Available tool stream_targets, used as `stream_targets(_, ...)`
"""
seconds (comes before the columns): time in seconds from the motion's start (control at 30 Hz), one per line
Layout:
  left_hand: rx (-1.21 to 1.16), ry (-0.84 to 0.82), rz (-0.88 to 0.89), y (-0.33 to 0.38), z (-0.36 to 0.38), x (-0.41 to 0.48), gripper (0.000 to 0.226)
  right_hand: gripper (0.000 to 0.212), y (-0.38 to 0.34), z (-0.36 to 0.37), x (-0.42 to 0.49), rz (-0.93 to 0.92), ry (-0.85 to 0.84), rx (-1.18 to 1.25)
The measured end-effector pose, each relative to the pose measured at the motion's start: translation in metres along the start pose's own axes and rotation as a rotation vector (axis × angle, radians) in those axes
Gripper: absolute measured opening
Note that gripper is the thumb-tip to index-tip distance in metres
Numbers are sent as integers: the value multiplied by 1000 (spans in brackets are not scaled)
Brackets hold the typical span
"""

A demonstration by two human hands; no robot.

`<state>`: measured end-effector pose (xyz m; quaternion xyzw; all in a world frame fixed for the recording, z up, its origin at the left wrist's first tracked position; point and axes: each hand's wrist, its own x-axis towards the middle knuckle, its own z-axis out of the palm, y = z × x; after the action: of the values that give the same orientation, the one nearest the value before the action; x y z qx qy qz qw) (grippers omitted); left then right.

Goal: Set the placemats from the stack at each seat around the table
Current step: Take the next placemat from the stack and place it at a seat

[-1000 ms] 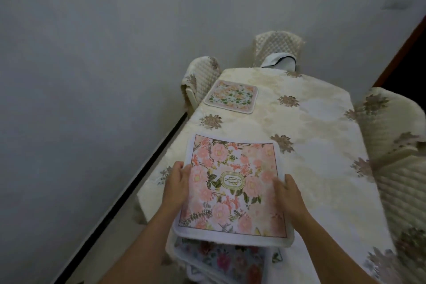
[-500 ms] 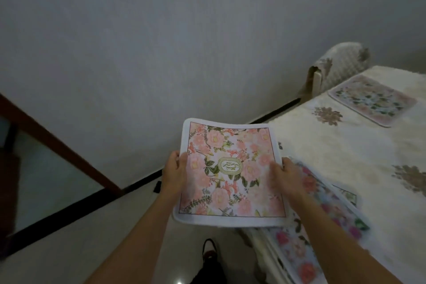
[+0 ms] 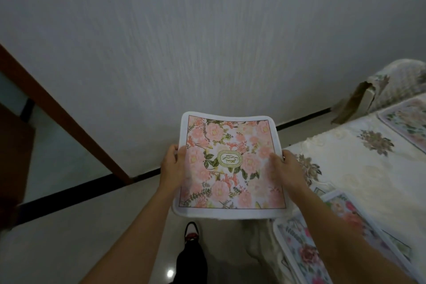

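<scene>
I hold a pink floral placemat (image 3: 230, 166) with a white border in the air, off the table's left edge and over the floor. My left hand (image 3: 171, 163) grips its left edge and my right hand (image 3: 284, 168) grips its right edge, thumbs on top. The stack of remaining placemats (image 3: 306, 256) lies on the near corner of the table (image 3: 341, 159), under my right forearm. Another floral placemat (image 3: 408, 120) lies flat at the far right, in front of a covered chair (image 3: 396, 80).
A grey wall fills the view ahead, with a black skirting strip along the floor. A brown door frame (image 3: 57, 110) slants at the left. My shoe (image 3: 191, 230) and dark trouser leg show on the shiny floor below the mat.
I lifted the pink placemat off the stack and turned left with it. The table has slid to the right of the view, and the mat hangs over the floor.
</scene>
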<state>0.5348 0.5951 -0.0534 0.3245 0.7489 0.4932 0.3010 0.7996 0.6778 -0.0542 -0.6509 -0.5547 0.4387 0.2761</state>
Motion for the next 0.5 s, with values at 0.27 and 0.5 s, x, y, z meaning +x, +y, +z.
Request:
stream_targets(0.27,3,-153,55,23,2,141,21,23,-61,44,87,64,90,47)
stream_targets(0.5,44,-283,110,54,16,248,22,28,-95,74,149,101,260,37)
